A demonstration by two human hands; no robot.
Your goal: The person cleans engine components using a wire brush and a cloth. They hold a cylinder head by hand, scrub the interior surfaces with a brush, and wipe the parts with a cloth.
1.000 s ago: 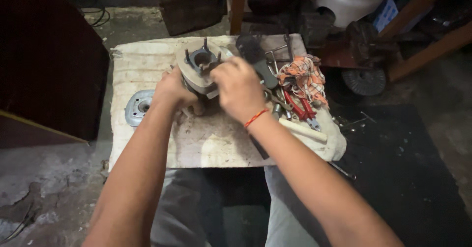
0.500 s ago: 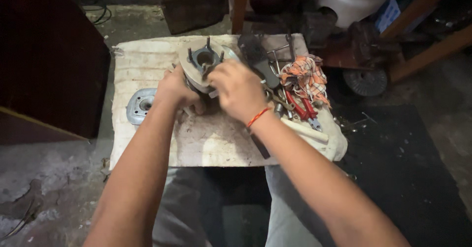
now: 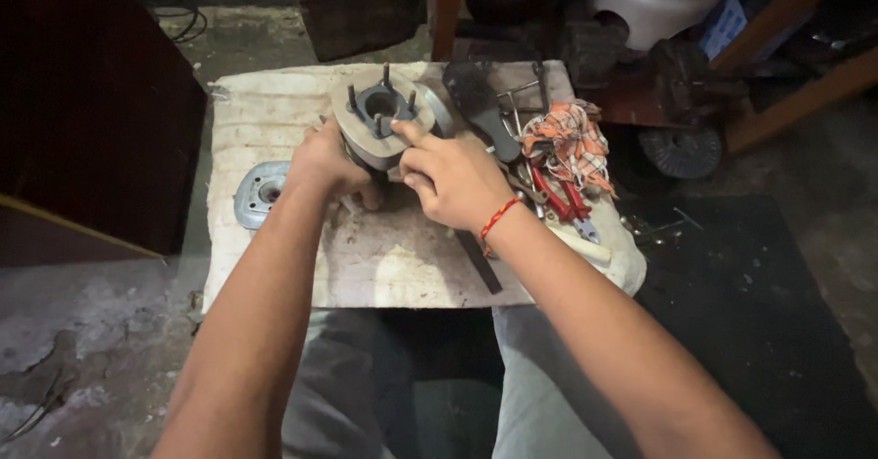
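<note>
A round grey metal engine part [image 3: 380, 121] with several upright studs stands on a cloth-covered work board [image 3: 302, 112]. My left hand [image 3: 327, 162] wraps around its left side and holds it. My right hand [image 3: 450, 177], with a red thread on the wrist, rests against its right side; the index finger points at the top face beside a stud.
A round metal cover [image 3: 259, 191] lies at the board's left edge. To the right lie a dark brush [image 3: 477, 102], an orange checked rag [image 3: 569, 139], red-handled pliers [image 3: 554, 198] and other tools. Dark cabinet at left; a white plastic vessel [image 3: 654, 2] and wooden legs stand behind.
My right hand has come off the top of the part and slid down to its right side, uncovering the studs and the centre hole. The left hand keeps its hold.
</note>
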